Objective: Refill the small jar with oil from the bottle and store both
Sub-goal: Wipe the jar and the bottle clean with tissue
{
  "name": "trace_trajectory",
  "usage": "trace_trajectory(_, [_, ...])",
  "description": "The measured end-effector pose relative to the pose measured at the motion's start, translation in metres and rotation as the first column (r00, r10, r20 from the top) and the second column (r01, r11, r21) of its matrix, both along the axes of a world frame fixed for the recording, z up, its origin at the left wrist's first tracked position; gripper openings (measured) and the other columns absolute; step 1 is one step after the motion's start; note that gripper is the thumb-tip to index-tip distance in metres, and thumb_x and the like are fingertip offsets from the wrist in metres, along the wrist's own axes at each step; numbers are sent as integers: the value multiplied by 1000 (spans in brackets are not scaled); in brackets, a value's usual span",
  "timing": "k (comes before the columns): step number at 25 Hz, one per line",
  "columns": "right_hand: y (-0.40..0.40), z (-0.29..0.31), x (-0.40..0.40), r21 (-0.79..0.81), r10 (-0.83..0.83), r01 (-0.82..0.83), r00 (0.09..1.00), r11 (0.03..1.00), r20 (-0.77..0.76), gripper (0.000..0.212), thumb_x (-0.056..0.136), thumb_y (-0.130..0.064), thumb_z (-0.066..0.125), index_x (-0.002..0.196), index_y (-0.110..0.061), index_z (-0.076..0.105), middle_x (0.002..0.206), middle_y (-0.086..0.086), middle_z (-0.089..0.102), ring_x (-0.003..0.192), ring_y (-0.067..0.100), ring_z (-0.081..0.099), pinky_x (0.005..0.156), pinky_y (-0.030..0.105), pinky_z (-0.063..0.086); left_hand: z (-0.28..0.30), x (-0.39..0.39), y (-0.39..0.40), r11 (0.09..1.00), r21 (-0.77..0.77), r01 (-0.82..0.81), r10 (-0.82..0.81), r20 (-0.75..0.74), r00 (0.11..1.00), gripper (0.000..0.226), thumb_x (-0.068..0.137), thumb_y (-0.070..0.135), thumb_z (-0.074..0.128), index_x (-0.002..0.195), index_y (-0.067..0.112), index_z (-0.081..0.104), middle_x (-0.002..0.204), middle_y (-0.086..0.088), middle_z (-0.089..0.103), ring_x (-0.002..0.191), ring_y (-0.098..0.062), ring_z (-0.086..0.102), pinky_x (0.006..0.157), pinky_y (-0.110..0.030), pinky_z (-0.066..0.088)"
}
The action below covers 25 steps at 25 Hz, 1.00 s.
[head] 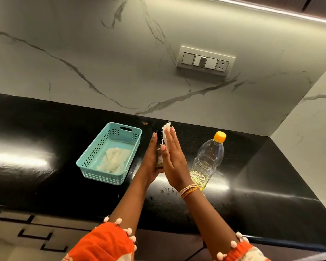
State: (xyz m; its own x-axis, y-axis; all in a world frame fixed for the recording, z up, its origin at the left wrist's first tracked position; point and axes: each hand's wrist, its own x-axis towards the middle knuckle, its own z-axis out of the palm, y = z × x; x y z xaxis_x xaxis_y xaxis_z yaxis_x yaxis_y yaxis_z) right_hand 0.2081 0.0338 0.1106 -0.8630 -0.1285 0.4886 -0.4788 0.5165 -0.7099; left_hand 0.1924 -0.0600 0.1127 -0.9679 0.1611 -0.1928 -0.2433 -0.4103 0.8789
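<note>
My left hand (152, 157) grips a small glass jar (160, 147) with a dark cap, held upright above the black counter (45, 185). My right hand (174, 157) presses a white cloth (167, 131) flat against the jar's right side. Most of the jar is hidden between my hands. A clear plastic oil bottle (207, 159) with an orange cap stands on the counter just right of my right hand, with yellow oil in its lower part.
A turquoise plastic basket (87, 162) sits left of my hands with a crumpled white cloth (114, 160) inside. A marble wall with a switch panel (205, 61) rises behind. The counter turns a corner at the right.
</note>
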Motion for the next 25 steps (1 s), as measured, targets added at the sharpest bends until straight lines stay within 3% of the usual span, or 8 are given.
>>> trace_trajectory(3, [4,-21,16,-124,41,-51,996,991,-81,39,98,-28,48,137,-21,49,150,-4,40,143,12,30,113,40,36,-5,-2,-7,1000,18,-21,21,5,1000,59,92,69,30,107,27,68,96,-5,74,88,-20,71,63,-31,54])
trace_trajectory(7, [8,-34,28,-45,12,-25,960,999,-281,16,83,-13,72,99,-10,74,114,1,69,121,15,58,96,37,52,-8,-5,-18,991,135,-8,2,39,999,61,95,62,29,97,13,65,78,-7,70,70,-15,69,57,-28,56])
trace_trajectory(10, [2,-11,6,-23,-115,113,951,993,-286,23,80,-14,74,103,-13,71,111,2,60,104,14,57,82,34,55,-14,-1,-19,984,171,41,-43,6,999,57,96,61,29,101,21,69,91,-7,74,83,-19,71,69,-39,55])
trace_trajectory(14, [-5,6,-17,-28,-117,114,968,993,-221,36,91,-20,60,127,-13,61,140,7,52,131,18,48,103,35,48,-15,1,-15,970,235,67,-75,23,997,48,98,57,29,104,32,69,104,-5,75,97,-22,71,85,-53,53])
trace_trajectory(16, [-8,0,-14,11,-87,93,963,996,-254,34,92,-13,58,125,-10,61,137,7,56,135,18,45,106,39,45,-15,-1,-15,965,256,52,-63,36,997,51,97,59,29,105,31,72,110,-7,73,102,-23,70,83,-49,56])
trace_trajectory(20, [-4,-26,21,190,46,19,942,982,-332,30,91,-5,59,121,-9,65,134,7,58,137,20,42,109,35,42,-18,-6,-21,940,336,62,-83,49,995,58,96,58,33,94,14,71,81,-7,73,72,-17,72,58,-27,58])
trace_trajectory(22, [-1,-34,32,178,84,-20,930,984,-359,29,90,-3,60,118,-8,67,133,9,59,135,21,45,107,35,44,-17,-6,-23,945,324,47,-61,35,998,53,95,54,41,87,14,74,78,-7,70,69,-17,70,60,-27,58])
trace_trajectory(25, [-3,-17,14,9,-115,125,937,992,-331,23,88,-13,63,110,-14,71,128,12,59,121,26,55,96,32,51,-18,-7,-25,946,298,126,-126,-17,992,53,94,56,44,105,11,71,102,-15,69,91,-26,68,72,-38,59])
